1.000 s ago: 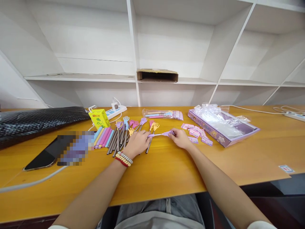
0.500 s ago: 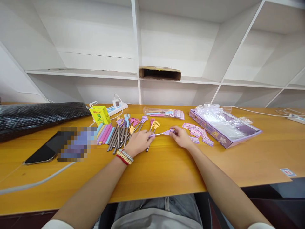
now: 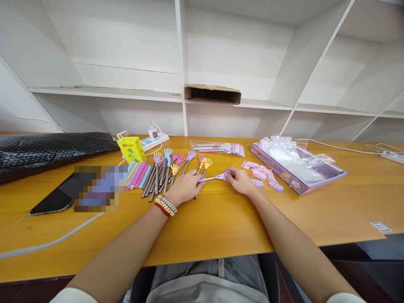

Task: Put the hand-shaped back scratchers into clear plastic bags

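A purple back scratcher with a metal rod lies level between my hands. My left hand is closed on its handle end, and my right hand pinches its hand-shaped head. Left of my left hand, several metal rods with colored hand-shaped heads lie in a pile. Two yellow and pink heads stick out just beyond my left hand. Several pastel handles sit beside the pile. Small pink and purple cards are scattered right of my right hand.
A purple open box holds clear plastic bags at the right. Packed scratchers in a clear bag lie at the back. A yellow carton, power strip, black phone and white cable are at the left.
The view has shifted slightly. Both hands keep their hold on the purple scratcher, with my right fingers a little further over its head.
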`<state>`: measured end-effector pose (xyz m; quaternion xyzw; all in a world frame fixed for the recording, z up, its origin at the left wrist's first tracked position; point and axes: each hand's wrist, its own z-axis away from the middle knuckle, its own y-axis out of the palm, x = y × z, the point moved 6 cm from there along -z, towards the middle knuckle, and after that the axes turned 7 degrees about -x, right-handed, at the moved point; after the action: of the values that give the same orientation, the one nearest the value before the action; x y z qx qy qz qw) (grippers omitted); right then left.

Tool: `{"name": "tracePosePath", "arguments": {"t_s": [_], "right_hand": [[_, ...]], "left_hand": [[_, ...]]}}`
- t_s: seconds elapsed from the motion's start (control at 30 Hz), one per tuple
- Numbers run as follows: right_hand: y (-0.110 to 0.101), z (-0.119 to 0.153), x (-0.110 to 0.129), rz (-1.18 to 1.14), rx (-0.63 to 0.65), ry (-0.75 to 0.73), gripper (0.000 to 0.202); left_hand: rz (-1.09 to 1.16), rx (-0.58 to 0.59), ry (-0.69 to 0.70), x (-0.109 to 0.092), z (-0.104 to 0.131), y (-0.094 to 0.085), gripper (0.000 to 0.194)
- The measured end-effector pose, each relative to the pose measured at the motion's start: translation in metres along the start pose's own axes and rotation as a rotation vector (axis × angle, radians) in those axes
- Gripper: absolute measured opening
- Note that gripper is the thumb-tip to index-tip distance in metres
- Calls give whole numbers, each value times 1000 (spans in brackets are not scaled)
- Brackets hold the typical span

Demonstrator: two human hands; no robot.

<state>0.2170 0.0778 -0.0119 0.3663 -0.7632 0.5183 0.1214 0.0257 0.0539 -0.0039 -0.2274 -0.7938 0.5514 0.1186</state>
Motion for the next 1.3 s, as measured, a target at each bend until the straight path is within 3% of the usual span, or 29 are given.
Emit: {"name": "tracePosePath", "arguments": {"t_s": [0.27,0.53,0.7,0.83,0.93,1.03,1.17,1.3], "right_hand": [[1,1,-1,-118,6,40,22],[18,9,10,-507,99,173,25],[20,9,15,-553,128,160,27],[13,5,15,-529,111,115,26],[-5,0,5,-504,6,105,27],[-34,-4,-17,-567,-175,181,31],[-77,-5,-58,-776,-529,329,36],[-117,8,-89,-834,-976,385,37]], "left_hand": [[-62,-80,76,-8,-2,-8,29],[-76,-152,151,-15,-1,-14,31],[-108,-169,180,-16,-2,-15,31],[-125,-247,218,-19,-8,-23,26],[-143,-321,201,-10,-11,-32,23],[-178,-402,118,18,-11,-42,22],[-234,-505,-24,67,-4,-54,24],[-220,-572,-59,91,0,-60,27]]}}
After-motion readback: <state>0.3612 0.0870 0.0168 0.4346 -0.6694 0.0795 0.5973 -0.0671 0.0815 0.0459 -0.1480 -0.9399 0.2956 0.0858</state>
